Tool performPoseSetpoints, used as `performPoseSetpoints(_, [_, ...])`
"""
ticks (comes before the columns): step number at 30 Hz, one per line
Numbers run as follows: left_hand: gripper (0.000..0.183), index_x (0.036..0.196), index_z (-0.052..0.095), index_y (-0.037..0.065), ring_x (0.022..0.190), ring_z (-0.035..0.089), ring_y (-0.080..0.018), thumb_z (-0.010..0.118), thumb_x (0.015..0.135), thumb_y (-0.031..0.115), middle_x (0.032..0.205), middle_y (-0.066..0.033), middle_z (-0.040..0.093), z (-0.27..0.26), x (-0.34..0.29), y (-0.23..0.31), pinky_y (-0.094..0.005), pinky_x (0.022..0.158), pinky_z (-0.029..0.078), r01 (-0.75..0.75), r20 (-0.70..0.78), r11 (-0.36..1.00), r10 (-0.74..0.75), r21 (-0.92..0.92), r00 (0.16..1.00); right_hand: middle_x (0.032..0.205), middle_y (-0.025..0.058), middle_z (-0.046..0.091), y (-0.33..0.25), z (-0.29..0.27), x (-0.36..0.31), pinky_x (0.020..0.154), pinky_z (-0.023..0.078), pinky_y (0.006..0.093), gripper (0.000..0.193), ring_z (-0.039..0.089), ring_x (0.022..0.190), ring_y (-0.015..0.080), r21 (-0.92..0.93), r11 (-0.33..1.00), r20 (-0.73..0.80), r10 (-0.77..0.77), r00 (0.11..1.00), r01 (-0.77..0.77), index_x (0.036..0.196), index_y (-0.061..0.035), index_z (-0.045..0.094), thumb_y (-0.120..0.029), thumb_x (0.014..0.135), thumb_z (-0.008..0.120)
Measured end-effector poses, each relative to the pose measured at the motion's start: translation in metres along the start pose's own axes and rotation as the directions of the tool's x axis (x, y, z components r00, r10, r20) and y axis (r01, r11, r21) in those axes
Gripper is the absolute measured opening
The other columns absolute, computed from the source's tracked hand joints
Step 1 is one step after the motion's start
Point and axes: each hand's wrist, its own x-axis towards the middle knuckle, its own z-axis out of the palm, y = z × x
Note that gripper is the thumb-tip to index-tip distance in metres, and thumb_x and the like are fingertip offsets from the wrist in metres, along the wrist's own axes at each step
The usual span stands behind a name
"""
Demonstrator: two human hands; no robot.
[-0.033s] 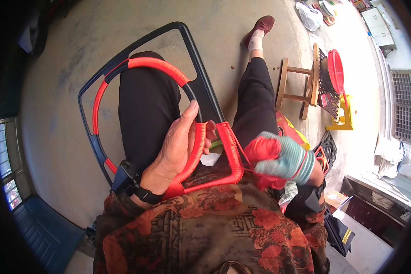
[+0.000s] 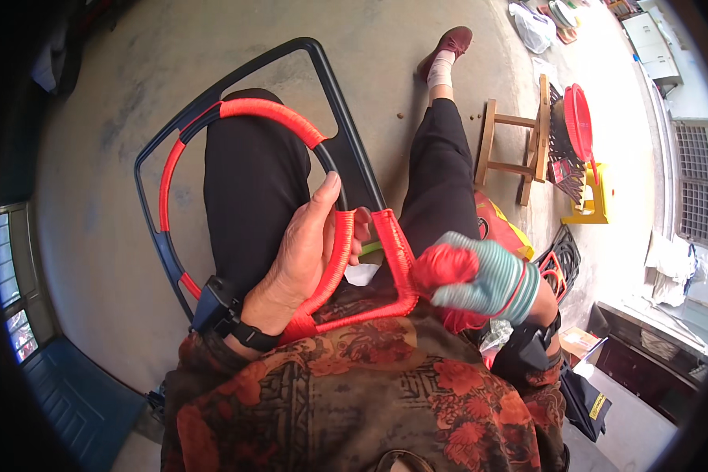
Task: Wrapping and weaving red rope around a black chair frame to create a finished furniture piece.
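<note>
A black frame (image 2: 359, 169) with a rounded inner hoop lies tilted across my lap. Glossy red cord (image 2: 393, 244) is wound tightly round parts of the hoop and along the lower right corner; other stretches are bare black. My left hand (image 2: 295, 256), ungloved, closes round the inner curved bar, thumb up along it and fingertips showing on the far side. In a striped grey-green glove, my right hand (image 2: 492, 275) grips a bundle of red cord (image 2: 446, 267) right beside the wound right-hand bar. The bundle hides whether it touches the bar.
Ahead to the right lies a wooden stool (image 2: 519, 169), with a red plastic basket (image 2: 579, 122) and a yellow plastic stool (image 2: 596, 200) beyond it. A red and yellow bag (image 2: 502, 228) sits by my right leg. At lower left is a dark blue seat (image 2: 75, 401).
My right hand has shifted slightly left with the cord bundle, closer to the wound bar. The left hand and the frame have stayed in place.
</note>
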Motion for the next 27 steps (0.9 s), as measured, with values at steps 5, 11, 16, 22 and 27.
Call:
performPoseSetpoints(5, [0.064,0.085,0.064,0.003,0.057,0.058,-0.0123,0.046,0.092,0.064,0.070,-0.0054,0.061,0.002,0.000,-0.001,-0.0265,0.053,0.048,0.024,-0.006,1.000,-0.024,0.016,1.000,0.080,0.0207,0.063,0.007,-0.009,-0.008,0.067,0.050,0.0420,0.038,0.065,0.077,0.0395,-0.255,0.955,0.028,0.163,0.986,-0.151,0.101,-0.0040,0.054,-0.036,0.087,0.069])
performPoseSetpoints(11, [0.070,0.082,0.063,0.004,0.056,0.059,-0.0116,0.037,0.093,0.068,0.067,-0.0051,0.061,0.004,0.002,0.000,-0.0255,0.052,0.048,0.053,0.007,0.995,-0.054,0.078,0.999,0.092,0.0082,0.067,0.127,-0.116,-0.070,0.073,0.053,0.0360,0.018,0.065,0.082,0.0267,0.217,0.950,-0.756,0.309,0.577,-0.226,0.100,-0.0099,0.058,-0.023,0.090,0.065])
performPoseSetpoints(16, [0.082,0.078,0.063,0.003,0.051,0.058,-0.0138,0.026,0.091,0.074,0.065,-0.0070,0.061,-0.002,0.005,-0.005,-0.0249,0.048,0.049,0.097,0.067,0.984,-0.108,0.148,0.992,0.098,0.0077,0.064,0.197,-0.178,-0.125,0.078,0.055,0.0353,0.016,0.064,0.083,0.0196,0.190,0.802,-0.932,0.329,-0.154,0.567,0.092,-0.0096,0.056,-0.024,0.092,0.063])
performPoseSetpoints(22, [0.091,0.081,0.065,0.001,0.051,0.060,-0.0164,0.023,0.086,0.081,0.072,-0.0140,0.066,0.005,-0.004,0.007,-0.0260,0.049,0.050,0.268,0.142,0.933,-0.307,0.241,0.941,0.078,0.0006,0.058,0.114,-0.071,-0.029,0.061,0.046,0.0233,0.038,0.055,0.068,0.0079,0.409,0.900,-0.725,0.221,0.652,0.151,0.106,0.0009,0.065,-0.029,0.082,0.066])
performPoseSetpoints(27, [0.082,0.088,0.064,0.001,0.056,0.061,-0.0178,0.026,0.092,0.074,0.074,-0.0135,0.067,0.009,-0.006,0.007,-0.0281,0.055,0.051,0.206,0.208,0.974,-0.221,0.091,0.953,0.097,0.0072,0.063,0.078,0.029,0.047,0.074,0.048,0.0265,0.053,0.060,0.079,0.0133,0.866,0.493,-0.147,0.093,0.985,0.083,0.120,0.0023,0.055,-0.039,0.088,0.064])
